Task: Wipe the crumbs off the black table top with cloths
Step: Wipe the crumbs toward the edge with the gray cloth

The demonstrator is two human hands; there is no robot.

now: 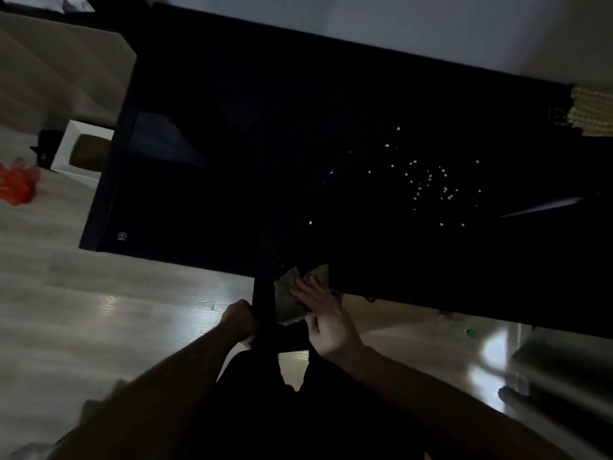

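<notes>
A pale cloth (292,300) was seen pressed flat against the near edge of the black bench (232,144) under the right hand (326,318), whose fingers lay fairly straight across it, so that grip was spread apart rather than clamped. The left hand (239,322) was curled, just to the left of the right one, around a dark object at the bench's edge; what was held could not be made out in the dim light. The crumbs (431,182) lay scattered well beyond the right grip and off to its right, apart from the cloth, with a few strays nearer. It was judged that the wiping had hardly reached them. The risk from here was judged to be that crumbs would be swept over the near edge onto the floor (99,310), since nothing was seen held there to catch them; strays could also be missed in the poor light. A second, striped cloth (590,107) lay at the far right corner.
</notes>
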